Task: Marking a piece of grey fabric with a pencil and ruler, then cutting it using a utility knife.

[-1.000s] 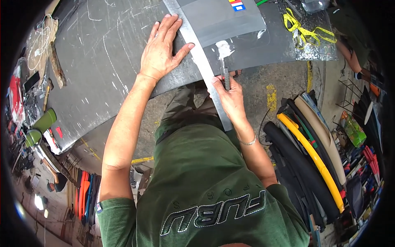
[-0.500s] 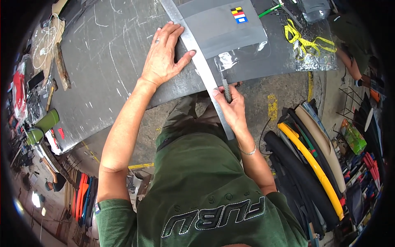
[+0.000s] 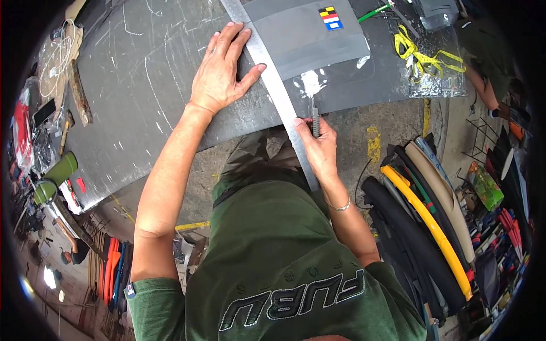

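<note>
A long metal ruler (image 3: 272,79) lies slantwise on the dark worktop, its near end sticking out past the table edge toward me. My left hand (image 3: 219,77) is laid flat against the ruler's left side, fingers stretched and spread, fingertips at the metal. In my right hand (image 3: 322,149) is a grey utility knife (image 3: 315,122), gripped upright just right of the ruler at the table's near edge. The right thumb touches the ruler. Along the ruler's right side lies a grey sheet (image 3: 298,42) with a small coloured flag patch (image 3: 331,18) and a clear plastic border (image 3: 310,84).
To the right on the table are a yellow tape measure (image 3: 418,57), a green pen (image 3: 375,12) and clear plastic packaging (image 3: 438,85). Rolls of material, one yellow (image 3: 429,230), stand on the right. A hammer (image 3: 67,131) and phone (image 3: 44,112) lie left. Another person's arm (image 3: 482,91) shows far right.
The knife has turned slightly more upright in my right hand. Both hands stay at the ruler, and the whole view has shifted a little.
</note>
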`<action>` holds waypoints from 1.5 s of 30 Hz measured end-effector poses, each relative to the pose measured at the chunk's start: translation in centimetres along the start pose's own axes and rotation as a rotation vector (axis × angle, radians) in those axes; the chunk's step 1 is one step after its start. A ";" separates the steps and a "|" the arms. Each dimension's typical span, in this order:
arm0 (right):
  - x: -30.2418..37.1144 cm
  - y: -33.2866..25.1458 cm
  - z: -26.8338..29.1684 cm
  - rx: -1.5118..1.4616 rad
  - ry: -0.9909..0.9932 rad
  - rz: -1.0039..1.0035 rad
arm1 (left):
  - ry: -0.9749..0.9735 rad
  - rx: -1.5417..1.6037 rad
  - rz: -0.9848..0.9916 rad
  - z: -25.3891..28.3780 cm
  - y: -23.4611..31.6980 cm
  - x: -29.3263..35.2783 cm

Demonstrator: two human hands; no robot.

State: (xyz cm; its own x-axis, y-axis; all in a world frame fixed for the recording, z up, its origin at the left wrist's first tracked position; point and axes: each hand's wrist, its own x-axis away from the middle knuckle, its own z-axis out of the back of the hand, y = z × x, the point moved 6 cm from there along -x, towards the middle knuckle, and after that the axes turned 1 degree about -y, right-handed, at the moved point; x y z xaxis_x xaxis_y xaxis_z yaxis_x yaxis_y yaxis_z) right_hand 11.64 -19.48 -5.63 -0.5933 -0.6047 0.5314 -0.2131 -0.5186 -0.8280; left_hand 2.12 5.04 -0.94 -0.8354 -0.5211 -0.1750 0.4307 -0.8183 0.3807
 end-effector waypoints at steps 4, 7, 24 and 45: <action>0.2 -0.3 0.1 -0.020 0.013 0.011 | 0.012 0.010 -0.012 0.2 0.2 -0.1; 0.0 0.0 0.1 -0.065 -0.013 0.033 | 0.015 0.019 -0.007 0.2 0.1 0.0; 0.0 0.0 0.3 -0.046 0.022 -0.034 | -0.009 0.042 0.018 0.3 0.1 -0.2; 0.0 0.0 0.4 -0.030 0.039 -0.039 | 0.000 0.044 0.006 0.3 0.1 -0.2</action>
State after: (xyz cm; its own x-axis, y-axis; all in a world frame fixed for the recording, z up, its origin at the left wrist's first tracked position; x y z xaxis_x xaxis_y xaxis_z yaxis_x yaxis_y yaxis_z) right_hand 11.95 -19.65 -5.55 -0.6138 -0.5600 0.5565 -0.2593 -0.5228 -0.8121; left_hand 2.24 5.14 -0.60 -0.8330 -0.5257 -0.1726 0.4201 -0.8039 0.4210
